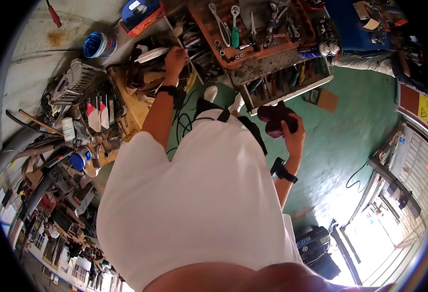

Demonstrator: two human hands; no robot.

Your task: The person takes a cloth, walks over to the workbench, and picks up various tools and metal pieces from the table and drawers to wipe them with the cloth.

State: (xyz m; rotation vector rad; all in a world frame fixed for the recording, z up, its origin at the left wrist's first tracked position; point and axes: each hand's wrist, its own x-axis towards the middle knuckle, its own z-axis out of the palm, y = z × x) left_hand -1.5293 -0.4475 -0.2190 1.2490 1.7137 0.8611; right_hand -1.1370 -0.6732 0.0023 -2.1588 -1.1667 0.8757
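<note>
My right hand [294,131] is closed around a bunched dark maroon cloth [274,120], held out over the green floor beside my leg. The cloth hangs just below an open drawer [291,92] with several hand tools in it. My left hand [176,61] reaches over a cluttered wooden bench [135,104]. Its fingers look curled together, and whatever they may hold is too small to make out. Just left of those fingers lies a long white object [152,55], on top of dark cloth-like material [135,75].
A brown tool tray [245,24] holds ratchets and sockets ahead. Spray cans [328,48] stand at its right corner. A blue-stained bucket [99,45] and a grey plastic basket [77,82] are at left. Black cable [182,121] and a cardboard piece [323,99] lie on the floor.
</note>
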